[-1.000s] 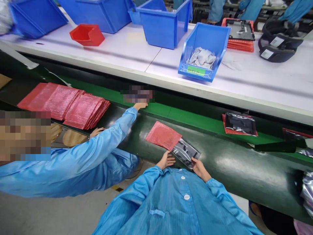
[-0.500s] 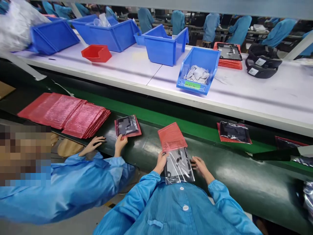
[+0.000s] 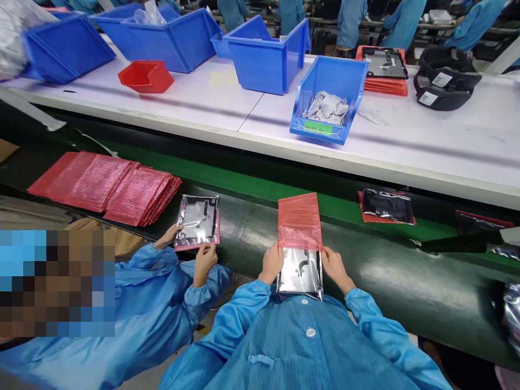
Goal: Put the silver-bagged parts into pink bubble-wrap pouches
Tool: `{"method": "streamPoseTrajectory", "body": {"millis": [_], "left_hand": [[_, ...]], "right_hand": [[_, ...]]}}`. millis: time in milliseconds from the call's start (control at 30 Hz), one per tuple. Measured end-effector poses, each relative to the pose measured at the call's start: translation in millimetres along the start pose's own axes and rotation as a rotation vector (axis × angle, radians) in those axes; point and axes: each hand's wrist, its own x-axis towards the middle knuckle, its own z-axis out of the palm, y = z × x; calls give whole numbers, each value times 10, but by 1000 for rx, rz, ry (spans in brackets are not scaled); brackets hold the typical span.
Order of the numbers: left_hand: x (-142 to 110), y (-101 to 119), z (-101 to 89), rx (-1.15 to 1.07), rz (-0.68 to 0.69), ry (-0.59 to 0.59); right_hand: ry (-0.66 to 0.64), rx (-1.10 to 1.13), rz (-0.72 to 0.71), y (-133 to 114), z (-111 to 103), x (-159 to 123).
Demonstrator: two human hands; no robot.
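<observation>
A pink bubble-wrap pouch (image 3: 299, 221) lies on the dark rounded belt guard straight in front of me. A shiny clear bag with a dark part inside (image 3: 299, 272) sticks out of the pouch's near end, about half of it showing. My left hand (image 3: 272, 262) grips the left edge where pouch and bag meet. My right hand (image 3: 333, 265) grips the right edge at the same place. Both sleeves are blue.
A co-worker on my left holds another bagged part on a pink pouch (image 3: 197, 221). A stack of pink pouches (image 3: 109, 187) lies further left. A packed pouch (image 3: 385, 207) rests on the green belt. Blue bins (image 3: 329, 100) and a red tray (image 3: 145, 76) stand on the white table.
The pouch and bag turned to point straight away from me, and the bag sits deeper in the pouch. My right hand closed onto its edge. The co-worker drew their pouch closer.
</observation>
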Motion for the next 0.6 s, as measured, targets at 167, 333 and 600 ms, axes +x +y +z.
{"method": "streamPoseTrajectory", "body": {"millis": [167,333,600], "left_hand": [[-310,-105,-88,268,-47,-111],[-684,-134,-199,412,-53,-222],[-988,-195,-289,567,68,-398]], "right_hand": [[-136,-109,6,157,53,-514],[-201,-182,9,225,-13,-824],[-429,-436,-68,181,-250,-1010]]}}
